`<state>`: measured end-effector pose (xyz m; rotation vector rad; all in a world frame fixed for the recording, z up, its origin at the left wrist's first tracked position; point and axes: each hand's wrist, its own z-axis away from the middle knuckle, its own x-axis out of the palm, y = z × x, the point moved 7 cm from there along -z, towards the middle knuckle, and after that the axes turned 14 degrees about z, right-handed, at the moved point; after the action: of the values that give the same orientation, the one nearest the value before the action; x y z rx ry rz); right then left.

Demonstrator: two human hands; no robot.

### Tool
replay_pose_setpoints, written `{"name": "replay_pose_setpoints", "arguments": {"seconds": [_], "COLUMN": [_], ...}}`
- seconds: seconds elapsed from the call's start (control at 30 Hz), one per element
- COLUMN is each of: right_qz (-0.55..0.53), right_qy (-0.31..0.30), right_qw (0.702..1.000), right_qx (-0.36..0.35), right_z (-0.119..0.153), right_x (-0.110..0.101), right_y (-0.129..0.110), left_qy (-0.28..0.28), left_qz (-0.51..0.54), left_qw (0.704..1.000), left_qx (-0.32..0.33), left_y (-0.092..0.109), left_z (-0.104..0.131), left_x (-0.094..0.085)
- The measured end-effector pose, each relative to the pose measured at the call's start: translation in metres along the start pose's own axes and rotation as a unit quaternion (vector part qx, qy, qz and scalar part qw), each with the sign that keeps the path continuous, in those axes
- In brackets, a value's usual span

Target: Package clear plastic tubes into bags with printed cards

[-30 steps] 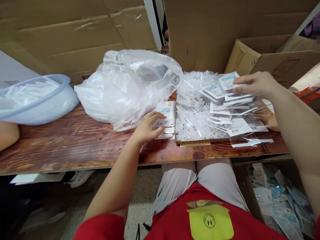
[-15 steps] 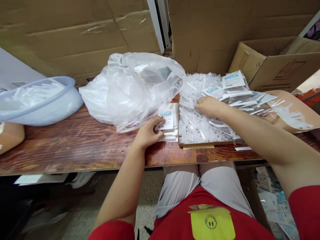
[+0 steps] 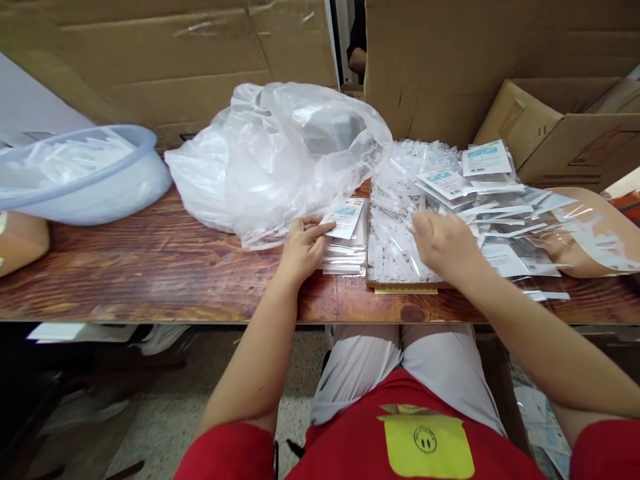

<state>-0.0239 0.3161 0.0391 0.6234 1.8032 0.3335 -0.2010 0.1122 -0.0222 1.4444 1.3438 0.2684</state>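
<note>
Packet stack point(image 3: 347, 235) partly under left fingers point(image 3: 321, 230)

The red top point(image 3: 345, 440) bears a yellow smiley point(image 3: 425, 440); trousers point(image 3: 355, 367) are pale.

- My shirt point(image 3: 350, 437): red, yellow print
- Plastic bag point(image 3: 260, 160): translucent white
- Basin point(image 3: 115, 190) left of the bag: pale blue
- Packets point(image 3: 347, 220) at the bag's near right: white, blue-printed
- Tabletop point(image 3: 150, 270): streaked red-brown
</note>
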Motion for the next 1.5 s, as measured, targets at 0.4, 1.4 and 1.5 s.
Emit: {"name": "replay_pose_setpoints", "arguments": {"seconds": [0.4,1.4,1.5], "right_qz": [-0.032,-0.133,-0.150], "right_qy": [0.027,0.029,0.159], "right_qw": [0.988,0.959,0.942], "right_qx": [0.151,0.249,0.255], "right_z": [0.035,0.021,0.032], "right_x": [0.016,0.045,0.024], "right_y": [-0.026,0.004,0.012], "left_qy": [0.105,0.097,0.102], "left_qz": [0.205,0.340,0.362], "left_qw": [0.961,0.916,0.904], "left_qx": [-0.153,-0.192,-0.202], "left_y": [-0.009,0.012,0.012], "left_z": [0.004,0.066,0.066], "left_x": [-0.008,0.032,0.033]}}
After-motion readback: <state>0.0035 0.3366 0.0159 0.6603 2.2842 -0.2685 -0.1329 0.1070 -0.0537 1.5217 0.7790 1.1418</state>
